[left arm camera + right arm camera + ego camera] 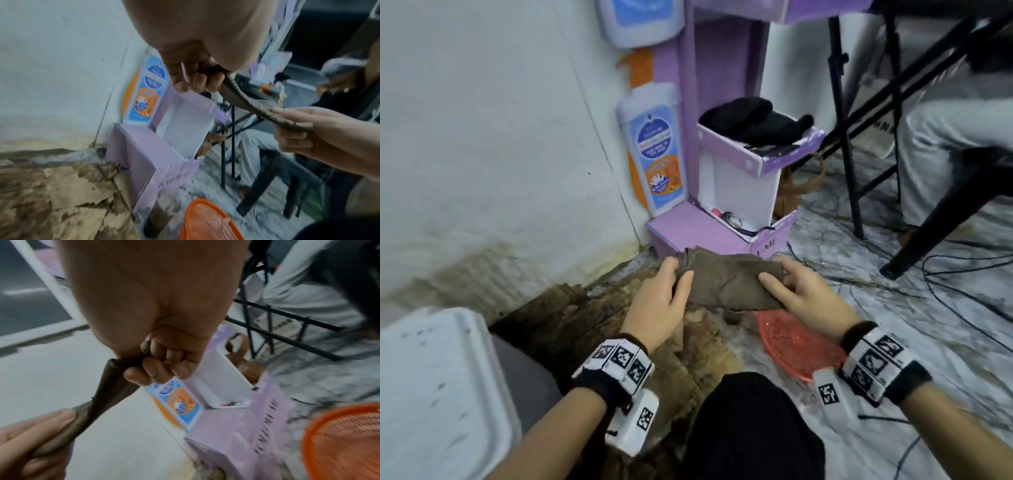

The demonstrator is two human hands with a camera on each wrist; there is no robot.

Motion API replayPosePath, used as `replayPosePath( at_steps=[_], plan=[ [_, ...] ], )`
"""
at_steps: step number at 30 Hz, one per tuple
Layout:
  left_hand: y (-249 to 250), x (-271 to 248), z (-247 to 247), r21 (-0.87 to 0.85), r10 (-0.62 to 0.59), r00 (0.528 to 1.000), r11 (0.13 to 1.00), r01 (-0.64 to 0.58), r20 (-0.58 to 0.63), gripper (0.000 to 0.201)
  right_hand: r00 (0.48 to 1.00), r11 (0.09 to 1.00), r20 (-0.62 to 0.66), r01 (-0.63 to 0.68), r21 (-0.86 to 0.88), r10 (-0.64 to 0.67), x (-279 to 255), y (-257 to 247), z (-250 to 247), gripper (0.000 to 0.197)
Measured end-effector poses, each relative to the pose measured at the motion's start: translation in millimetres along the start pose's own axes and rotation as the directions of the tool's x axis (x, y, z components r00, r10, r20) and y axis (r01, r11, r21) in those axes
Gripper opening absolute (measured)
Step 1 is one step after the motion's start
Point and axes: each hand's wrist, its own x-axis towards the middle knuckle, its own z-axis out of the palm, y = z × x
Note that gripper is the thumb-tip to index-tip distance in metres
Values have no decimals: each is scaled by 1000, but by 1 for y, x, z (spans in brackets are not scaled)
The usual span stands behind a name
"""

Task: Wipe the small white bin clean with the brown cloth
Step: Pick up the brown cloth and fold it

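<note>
Wall: a pale wall is seen far left, stained along its base where it meets the floor.
Floor: a marbled surface is crossed by dark cables at the right; torn brown cardboard is spread over the near-left part, probably to take dirt.
White bin: a white rounded-corner container, judged to be the small white bin, is seen only at the near-left edge, well apart from the cloth; no wiping contact is made yet.
Purple stand: a cardboard display is set against the wall at the far centre, with white compartments that hold small items.
Orange basket: a mesh basket is lying on the floor, just below the right wrist.
Brown cloth: it is held up in the air between both hands, at the centre, stretched flat, seemingly so that it can be folded into a pad before wiping.
Left hand: the cloth's left edge is pinched, thumb on top and fingers curled beneath, as the left wrist view confirms.
Right hand: the cloth's right edge is gripped likewise, with the fingers folded under it.
Stage: the cloth is judged as being readied; the bin remains to be wiped.
</note>
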Motion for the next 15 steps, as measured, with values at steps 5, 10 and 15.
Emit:
replayPosePath(
  at_steps=[5, 10, 15],
  plan=[
    [18, -54, -91, -95, -94, 973, 993, 75, -211, 21, 981, 981, 37, 191, -42, -190, 9, -112, 17, 17],
    [10, -126, -159, -144, -227, 912, 972, 188, -342, 24, 943, 945, 157, 310, -107, -292, 7, -194, 68, 28],
    [-2, -192, -203, -154, -296, 845, 955, 254, -446, 27, 899, 921, 269, 380, -83, -346, -5, -243, 129, 25]
  ],
)
